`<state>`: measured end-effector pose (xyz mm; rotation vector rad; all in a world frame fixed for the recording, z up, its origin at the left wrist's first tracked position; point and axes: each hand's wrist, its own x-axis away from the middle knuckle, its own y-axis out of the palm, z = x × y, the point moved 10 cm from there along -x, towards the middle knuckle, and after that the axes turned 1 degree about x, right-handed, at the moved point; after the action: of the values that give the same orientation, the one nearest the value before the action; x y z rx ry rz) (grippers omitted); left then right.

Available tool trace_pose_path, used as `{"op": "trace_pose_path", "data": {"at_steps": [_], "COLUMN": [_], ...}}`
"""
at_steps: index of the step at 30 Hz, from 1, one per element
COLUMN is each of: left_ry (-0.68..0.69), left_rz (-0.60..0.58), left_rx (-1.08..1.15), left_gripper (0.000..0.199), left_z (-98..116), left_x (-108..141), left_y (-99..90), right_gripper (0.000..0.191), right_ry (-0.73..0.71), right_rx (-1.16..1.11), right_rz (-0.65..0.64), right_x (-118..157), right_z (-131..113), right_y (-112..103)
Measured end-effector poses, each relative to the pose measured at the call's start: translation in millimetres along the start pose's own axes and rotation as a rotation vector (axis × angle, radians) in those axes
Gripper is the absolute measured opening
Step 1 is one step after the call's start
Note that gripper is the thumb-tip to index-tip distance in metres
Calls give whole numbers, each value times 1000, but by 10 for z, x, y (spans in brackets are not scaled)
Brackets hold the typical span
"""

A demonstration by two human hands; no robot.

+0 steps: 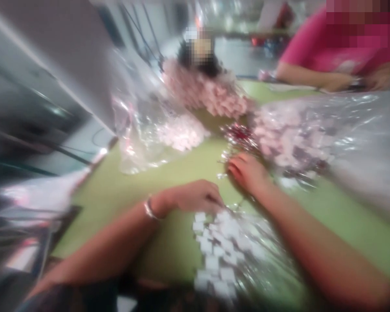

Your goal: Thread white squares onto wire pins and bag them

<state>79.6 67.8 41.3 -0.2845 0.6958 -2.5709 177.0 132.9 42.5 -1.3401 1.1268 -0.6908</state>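
Note:
My left hand (198, 197), with a light bracelet (149, 208) at the wrist, has its fingers bent together at the top edge of a pile of small white square pieces (214, 262). Whatever lies between those fingertips is hidden. Clear plastic (263, 255) adjoins the white pieces on the right. Farther forward, my right hand (249, 173) is curled palm-down beside small shiny red and silver pieces (242, 134). Blur hides what its fingertips hold, if anything.
On the green table (117, 195) lie a clear bag with pale pink pieces (182, 132), a pink heap (214, 95) and another plastic bag with pinkish pieces (289, 134). Across the table sits a person in a pink shirt (312, 47).

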Motion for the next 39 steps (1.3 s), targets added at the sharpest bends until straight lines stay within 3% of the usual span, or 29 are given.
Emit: {"op": "trace_pose_path", "data": {"at_steps": [2, 5, 6, 8, 13, 26, 32, 36, 39], "left_ry": [-117, -423, -477, -507, -512, -299, -306, -334, -305], "left_rz": [199, 753, 823, 796, 726, 759, 848, 914, 823], "left_rx": [-145, -490, -594, -722, -796, -604, -404, -25, 416], "left_gripper": [24, 31, 31, 32, 30, 21, 15, 21, 29], "left_z": [-194, -578, -669, -850, -1074, -896, -825, -798, -794], "left_x": [70, 472, 556, 563, 479, 397, 452, 484, 358], "left_y": [-360, -1169, -1309, -1423, -1439, -1264, -1173, -1053, -803], "right_gripper": [25, 24, 24, 24, 23, 23, 21, 19, 19], "right_ry": [-40, -45, -53, -69, -25, 96, 42, 32, 41], "right_rx": [33, 89, 102, 116, 90, -70, -160, -238, -279], "right_rz": [-13, -41, -57, -68, -81, -145, -5, 107, 86], "right_x": [7, 22, 26, 34, 43, 50, 78, 137, 183], "right_z": [-27, -51, -72, -116, -114, 15, -58, -120, -205], "right_y": [61, 79, 87, 92, 111, 154, -35, -218, -263]}}
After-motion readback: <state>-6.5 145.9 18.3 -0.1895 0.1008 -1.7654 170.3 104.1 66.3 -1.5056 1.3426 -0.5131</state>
